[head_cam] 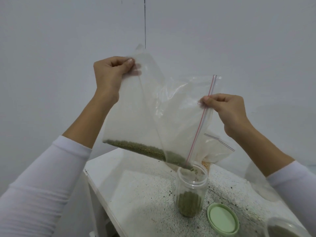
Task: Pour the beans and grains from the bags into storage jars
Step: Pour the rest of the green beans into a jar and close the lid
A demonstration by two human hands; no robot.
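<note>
My left hand [109, 72] pinches the bag's [153, 108] raised bottom corner; my right hand [227, 108] pinches its zip edge. I see green beans [145, 148] sliding from its low corner into the open jar [191, 187], part-filled, near the bench's [136, 194] right edge.

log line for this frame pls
pouring | left hand pinches bag bottom corner | right hand pinches zip edge | green beans entering open jar

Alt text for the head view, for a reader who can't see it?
Both hands hold a clear zip bag tilted, pouring green beans into an open jar on a speckled table. A green lid lies beside it.
</note>
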